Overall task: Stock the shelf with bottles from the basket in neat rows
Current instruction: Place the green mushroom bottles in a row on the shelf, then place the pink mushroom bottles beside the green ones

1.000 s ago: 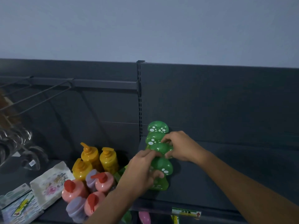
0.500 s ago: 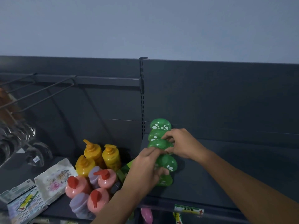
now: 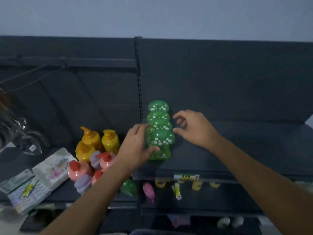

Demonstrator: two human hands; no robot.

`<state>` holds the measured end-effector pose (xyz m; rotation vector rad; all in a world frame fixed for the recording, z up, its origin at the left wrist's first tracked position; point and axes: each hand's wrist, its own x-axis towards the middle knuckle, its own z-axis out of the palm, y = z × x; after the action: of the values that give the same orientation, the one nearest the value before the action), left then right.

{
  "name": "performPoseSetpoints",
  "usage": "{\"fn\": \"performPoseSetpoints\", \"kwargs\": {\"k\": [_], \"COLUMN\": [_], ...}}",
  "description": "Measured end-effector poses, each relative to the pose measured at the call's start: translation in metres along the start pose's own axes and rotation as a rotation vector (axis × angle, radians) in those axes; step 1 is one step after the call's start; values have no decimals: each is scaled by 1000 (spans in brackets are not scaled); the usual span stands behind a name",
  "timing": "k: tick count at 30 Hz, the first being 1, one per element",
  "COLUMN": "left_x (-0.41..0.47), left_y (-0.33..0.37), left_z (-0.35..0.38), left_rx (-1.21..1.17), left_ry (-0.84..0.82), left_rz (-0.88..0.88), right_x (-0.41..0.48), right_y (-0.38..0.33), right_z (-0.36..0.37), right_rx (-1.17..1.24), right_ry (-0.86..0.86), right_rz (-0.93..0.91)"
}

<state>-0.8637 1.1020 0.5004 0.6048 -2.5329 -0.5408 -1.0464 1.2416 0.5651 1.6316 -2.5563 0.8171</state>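
Note:
Several green bottles with white-spotted mushroom caps [image 3: 159, 126] stand in one row running front to back on the dark shelf [image 3: 220, 150], beside its slotted upright. My left hand [image 3: 135, 146] lies against the row's left side; its thumb curls across the front green bottle [image 3: 160, 154] below the cap and its fingers reach the caps behind. My right hand [image 3: 194, 128] hovers just right of the row with loosely curled fingers, holding nothing and apart from the caps.
Yellow pump bottles [image 3: 101, 141] and pink, red-capped bottles [image 3: 79, 168] crowd the left shelf section, with floral napkin packs [image 3: 52, 167] and glassware [image 3: 30, 143] further left. A price tag [image 3: 186, 176] marks the shelf edge. Small items [image 3: 149, 190] lie on the shelf below.
My right hand has let go of the bottle caps and drawn off to the right. My left hand has slid from the front bottle's top to its left side.

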Motion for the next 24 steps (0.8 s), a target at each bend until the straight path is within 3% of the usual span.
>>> {"fn": "performPoseSetpoints", "kwargs": {"k": [5, 9, 12, 19, 24], "left_x": [-47, -108, -164, -286, -342], "left_y": [-11, -20, -31, -59, -78], "left_z": [-2, 20, 49, 137, 188], "left_rx": [12, -11, -50, 86, 273], "left_ry": [100, 48, -128, -793, -1003], "left_rz": [-15, -30, -76, -285, -253], "right_x": [-72, -129, -169, -263, -320], "right_y": [-19, -22, -14, 32, 68], "right_z": [12, 57, 102, 209, 277], "right_rx": [-10, 28, 40, 45, -35], "right_ry": [7, -130, -256, -579, -736], "right_rz": [21, 86, 139, 266, 365]}}
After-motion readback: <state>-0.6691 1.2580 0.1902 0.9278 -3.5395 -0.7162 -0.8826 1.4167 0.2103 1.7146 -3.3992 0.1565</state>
